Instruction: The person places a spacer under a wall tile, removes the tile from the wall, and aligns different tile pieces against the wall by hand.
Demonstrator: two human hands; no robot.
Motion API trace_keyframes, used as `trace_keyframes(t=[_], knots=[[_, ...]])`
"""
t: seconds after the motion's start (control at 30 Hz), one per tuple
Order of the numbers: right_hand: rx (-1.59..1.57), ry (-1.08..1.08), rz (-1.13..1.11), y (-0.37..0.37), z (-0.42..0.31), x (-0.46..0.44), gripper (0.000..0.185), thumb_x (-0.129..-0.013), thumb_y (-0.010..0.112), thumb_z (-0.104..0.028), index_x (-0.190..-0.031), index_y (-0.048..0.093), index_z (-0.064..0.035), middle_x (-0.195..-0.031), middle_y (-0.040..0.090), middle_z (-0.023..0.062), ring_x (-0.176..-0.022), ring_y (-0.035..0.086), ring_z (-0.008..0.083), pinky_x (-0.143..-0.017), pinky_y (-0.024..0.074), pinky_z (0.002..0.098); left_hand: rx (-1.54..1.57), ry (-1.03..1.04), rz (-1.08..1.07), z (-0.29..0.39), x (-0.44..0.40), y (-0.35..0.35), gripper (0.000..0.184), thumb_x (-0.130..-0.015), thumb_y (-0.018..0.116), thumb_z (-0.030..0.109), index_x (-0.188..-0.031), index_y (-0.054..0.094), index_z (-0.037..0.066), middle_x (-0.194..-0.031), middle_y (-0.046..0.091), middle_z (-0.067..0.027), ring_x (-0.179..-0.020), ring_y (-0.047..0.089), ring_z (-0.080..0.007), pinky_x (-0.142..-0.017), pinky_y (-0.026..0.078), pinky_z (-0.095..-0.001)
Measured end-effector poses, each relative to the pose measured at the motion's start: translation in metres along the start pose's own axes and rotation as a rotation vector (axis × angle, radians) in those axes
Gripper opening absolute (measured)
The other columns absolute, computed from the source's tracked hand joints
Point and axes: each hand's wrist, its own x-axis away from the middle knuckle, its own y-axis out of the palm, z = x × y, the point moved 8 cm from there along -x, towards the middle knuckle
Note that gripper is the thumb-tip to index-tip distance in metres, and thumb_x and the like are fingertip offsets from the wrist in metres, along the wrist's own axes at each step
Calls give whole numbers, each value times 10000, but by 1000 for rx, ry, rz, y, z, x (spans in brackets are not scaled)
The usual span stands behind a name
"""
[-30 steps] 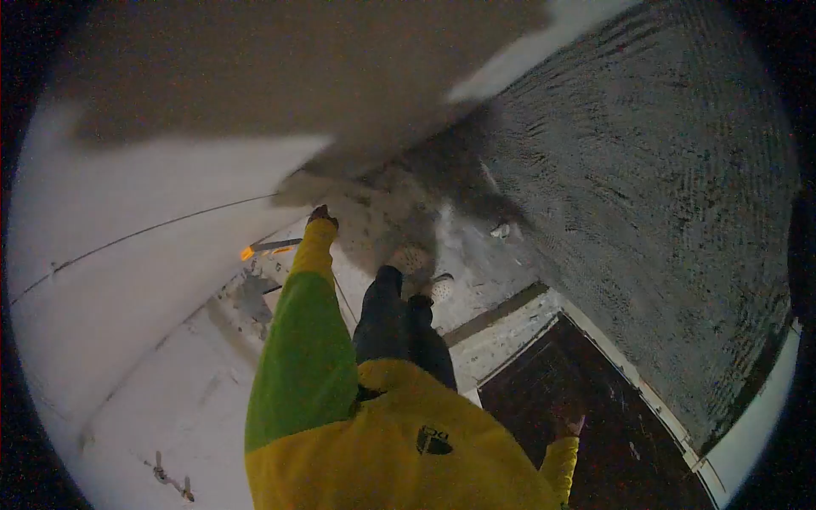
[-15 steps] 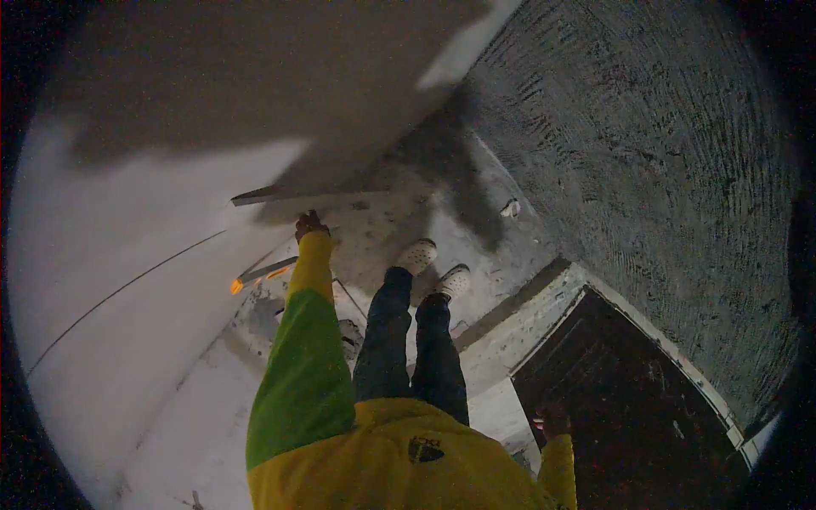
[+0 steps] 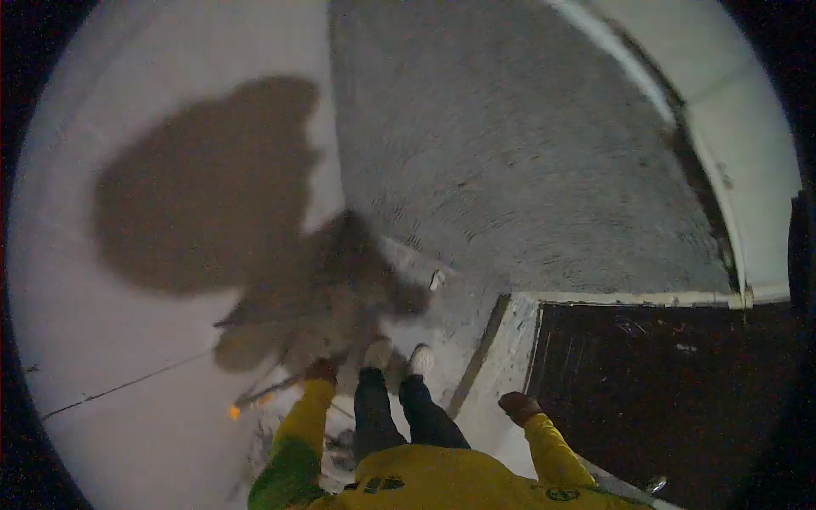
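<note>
My left hand (image 3: 321, 371), in a yellow and green sleeve, is low at left of centre, beside the upper end of a dark bar (image 3: 270, 391) with an orange tip. Its fingers are dim and blurred, so I cannot tell whether it touches or grips the bar. To the right, my right hand (image 3: 518, 408) is in front of a dark brown door (image 3: 629, 382). Its fingers look curled together, with nothing visible in them. Between both arms are my legs in dark trousers and light clogs (image 3: 421, 360) on the floor.
A large shadow (image 3: 204, 195) falls across the pale wall (image 3: 110, 348). Rough grey plaster (image 3: 510, 170) covers the wall beyond the door. A small white scrap (image 3: 437, 280) lies by the wall's foot. Dark clutter (image 3: 340, 446) lies near my left arm.
The view has swung up and to the right, bringing more of the door and the plastered wall into sight. My right hand has risen, and my left appears closer to the bar.
</note>
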Motion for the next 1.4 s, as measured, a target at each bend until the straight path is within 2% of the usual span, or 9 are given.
trace_keyframes(t=[0.2, 0.37, 0.57, 0.7, 0.93, 1.03, 1.2, 1.3, 1.4], knots=[[185, -238, -50, 22, -98, -20, 671, -831, 640, -453, -1355, 415, -101, -1303, 521, 141, -1181, 521, 258, -990, 417, 390, 6, 823, 212, 130, 79, -103, 267, -868, 559, 300, -1067, 661, 153, -1057, 623, -140, -1031, 585, -319, -889, 472, -401], [394, -797, 367, -8, -190, 44, 809, -775, 692, -459, -1419, 315, -147, -1308, 516, 127, -1138, 551, 277, -941, 454, 400, 282, 1370, 61, 275, 204, -235, 217, -863, 589, 227, -1031, 671, 115, -1071, 634, -134, -1002, 588, -324, -881, 460, -397], [-219, -691, 421, -93, -195, 109, 393, -826, 653, -412, -1026, 665, -74, -873, 700, 113, -792, 677, 274, -736, 516, 378, 477, 1390, 194, 376, 303, -345, 315, -895, 580, 228, -1145, 608, 39, -1107, 629, -125, -1048, 592, -245, -922, 453, -344], [-729, -766, 488, -167, -199, 189, 342, -828, 690, -298, -1016, 647, -16, -899, 684, 79, -806, 635, 190, -746, 502, 334, 1060, 1283, 363, 386, 344, -406, 384, -919, 561, 211, -1258, 518, 38, -1154, 604, -75, -1080, 565, -177, -938, 445, -298], [-1096, -964, 621, -227, -169, 228, 374, -809, 713, -263, -1064, 620, -6, -990, 653, 68, -902, 593, 159, -822, 467, 311, 1006, 1158, 601, 297, 275, -354, 366, -942, 535, 288, -1151, 560, -11, -946, 632, -109, -818, 619, -181, -733, 525, -299], [-1190, -1014, 537, -235, -168, 223, 483, -802, 723, -260, -1162, 539, 4, -1068, 608, 74, -981, 555, 180, -869, 434, 309, 1375, 1175, 15, 282, 306, -324, 468, -902, 573, 418, -1081, 601, -13, -848, 648, -114, -737, 617, -190, -676, 518, -320], [-1415, -1118, 590, -243, -197, 244, 435, -818, 705, -267, -1138, 563, -8, -1043, 616, 64, -906, 580, 162, -812, 459, 308, 831, 1140, -565, 325, 374, -265, 460, -965, 472, 368, -1188, 552, -26, -1052, 645, -125, -959, 619, -229, -845, 488, -347], [-1674, -1019, 524, -242, -208, 242, 375, -880, 639, -245, -1176, 528, -45, -1060, 589, 38, -930, 558, 141, -775, 457, 287, 869, 938, -461, 342, 324, -255, 475, -979, 459, 297, -1327, 411, -22, -1220, 566, -152, -1112, 559, -245, -936, 450, -354], [-1795, -1133, 506, -242, -246, 271, 279, -931, 563, -318, -1103, 524, -102, -972, 557, -17, -771, 530, 83, -544, 415, 222, 1203, 1079, -285, 347, 315, -318, 474, -993, 396, 251, -1398, 297, 25, -1292, 513, -153, -1127, 550, -258, -930, 464, -400]])
